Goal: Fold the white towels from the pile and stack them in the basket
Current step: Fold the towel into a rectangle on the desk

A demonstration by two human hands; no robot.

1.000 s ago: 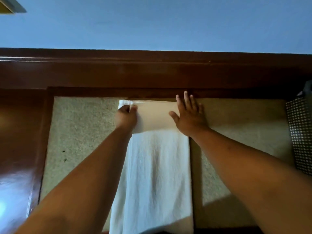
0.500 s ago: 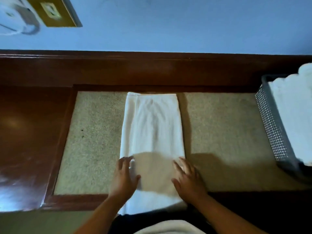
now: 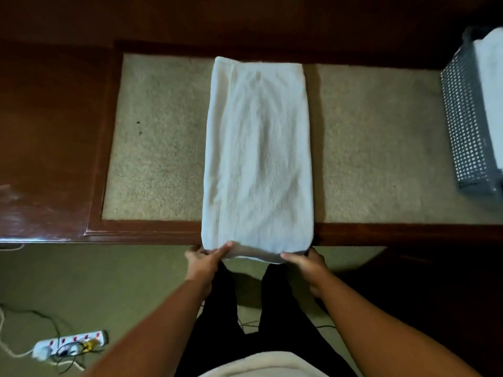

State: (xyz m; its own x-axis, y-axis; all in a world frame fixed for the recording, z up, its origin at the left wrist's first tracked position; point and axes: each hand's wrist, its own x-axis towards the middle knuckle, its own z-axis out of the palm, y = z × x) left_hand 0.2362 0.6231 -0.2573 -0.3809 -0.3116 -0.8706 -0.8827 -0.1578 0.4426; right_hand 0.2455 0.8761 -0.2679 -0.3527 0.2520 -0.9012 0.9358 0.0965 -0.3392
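Left hand (image 3: pixel 202 263) and right hand (image 3: pixel 306 263), arms extended forward, each pinch a near corner of the white towel (image 3: pixel 257 156) at the tabletop (image 3: pixel 163 148) edge.

Towel (image 3: pixel 257 159) lies lengthwise at frame centre, on the mat (image 3: pixel 158 148) set into the surface (image 3: pixel 49 131). Its far end is near the mat's back edge and its near end overhangs the surface's front edge. Left hand (image 3: pixel 204 263) holds the near left corner and right hand (image 3: pixel 306 263) the near right corner, both in front of the surface at lower centre. Basket (image 3: pixel 468 126) stands on the surface at the right frame edge, well apart from the towel, with stacked towels (image 3: pixel 490 85) inside. Power strip (image 3: pixel 70 345) lies on the floor (image 3: pixel 95 281), lower left.
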